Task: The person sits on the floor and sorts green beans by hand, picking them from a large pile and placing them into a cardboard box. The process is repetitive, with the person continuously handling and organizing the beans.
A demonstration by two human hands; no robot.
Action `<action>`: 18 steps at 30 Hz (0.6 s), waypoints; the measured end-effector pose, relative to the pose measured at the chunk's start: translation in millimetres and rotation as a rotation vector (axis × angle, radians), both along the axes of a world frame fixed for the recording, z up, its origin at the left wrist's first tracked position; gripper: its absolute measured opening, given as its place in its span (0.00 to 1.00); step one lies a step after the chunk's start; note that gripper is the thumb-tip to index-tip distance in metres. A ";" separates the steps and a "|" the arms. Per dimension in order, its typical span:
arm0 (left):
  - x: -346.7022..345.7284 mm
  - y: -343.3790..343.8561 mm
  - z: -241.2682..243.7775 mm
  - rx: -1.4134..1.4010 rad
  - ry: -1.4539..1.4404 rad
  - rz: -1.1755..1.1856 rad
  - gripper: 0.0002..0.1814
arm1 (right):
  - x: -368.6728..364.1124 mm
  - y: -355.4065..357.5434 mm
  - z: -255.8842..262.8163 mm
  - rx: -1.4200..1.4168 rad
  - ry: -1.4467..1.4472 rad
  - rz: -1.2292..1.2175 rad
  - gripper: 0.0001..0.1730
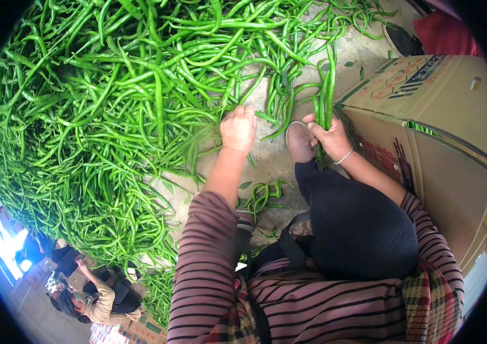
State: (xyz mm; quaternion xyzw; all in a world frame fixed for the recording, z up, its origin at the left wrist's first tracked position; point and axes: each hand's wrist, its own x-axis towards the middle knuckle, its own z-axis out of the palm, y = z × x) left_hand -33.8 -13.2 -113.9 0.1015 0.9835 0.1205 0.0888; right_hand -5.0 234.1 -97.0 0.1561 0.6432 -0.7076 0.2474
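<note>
My right hand (331,135) holds a few long green chili peppers (323,101) in a loose bunch, pointing away from me. They hang over my checked shoe (298,139). My left hand (239,127) is curled at the near edge of a large heap of green chili peppers (110,99). Its fingertips are hidden beneath it, so whether it grips a pepper cannot be seen. Blurred green peppers (194,144) show just left of that hand. A pepper tip (266,117) sticks out to its right.
A printed cardboard box (437,180) stands close by my right arm, with peppers visible through its slot. Several curled peppers (265,195) lie on the concrete floor (222,165) between my feet. Another person (106,301) sits at the lower left, and someone's dark shoe (402,41) is at the upper right.
</note>
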 end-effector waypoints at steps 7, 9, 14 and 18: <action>19.5 89.1 57.9 0.795 0.029 0.201 0.13 | -2.7 1.5 1.6 -0.390 -0.049 0.209 0.10; 12.0 86.0 50.5 0.731 -0.020 0.123 0.12 | -2.2 0.7 1.0 -0.507 -0.171 0.114 0.06; -26.8 40.9 25.6 0.595 -0.040 0.531 0.20 | -6.6 3.3 8.9 -0.282 -0.306 -0.015 0.07; -47.5 -14.2 -0.8 0.042 -0.089 0.441 0.21 | -6.8 -1.7 4.4 -0.196 -0.256 -0.050 0.08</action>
